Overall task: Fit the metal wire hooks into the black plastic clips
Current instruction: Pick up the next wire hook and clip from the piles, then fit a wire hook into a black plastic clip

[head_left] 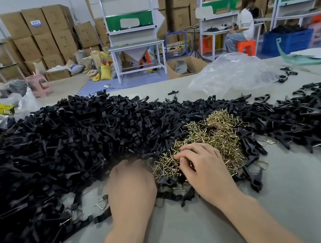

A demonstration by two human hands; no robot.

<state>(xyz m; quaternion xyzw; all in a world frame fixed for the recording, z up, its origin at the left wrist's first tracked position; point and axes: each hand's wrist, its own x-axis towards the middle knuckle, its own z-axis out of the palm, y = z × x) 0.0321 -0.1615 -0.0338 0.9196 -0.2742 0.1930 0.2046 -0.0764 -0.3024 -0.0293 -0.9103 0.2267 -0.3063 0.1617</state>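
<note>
Right grip (pixel 201 167) rests on the near-left edge of the wire hooks (pixel 215 134) heap, fingers curled, seemingly pinching a few. Left grip (pixel 130 179) lies just beside it, fingertips blurred against the black clips (pixel 65 138); whether it is clenched or released cannot be told. Both heaps lie on the tabletop (pixel 191 230).

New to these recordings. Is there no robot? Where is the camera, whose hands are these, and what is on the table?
No machine: one person works with bare hands, and the single picture comes from a camera worn on their head, looking down. On the grey table lie a big heap of black plastic clips and a smaller heap of brass-coloured wire hooks. The right hand curls its fingers into the wire hooks, apparently pinching some. The left hand reaches the clips; its fingers are blurred, so whether it holds one is unclear. A clear plastic bag lies further back.
</note>
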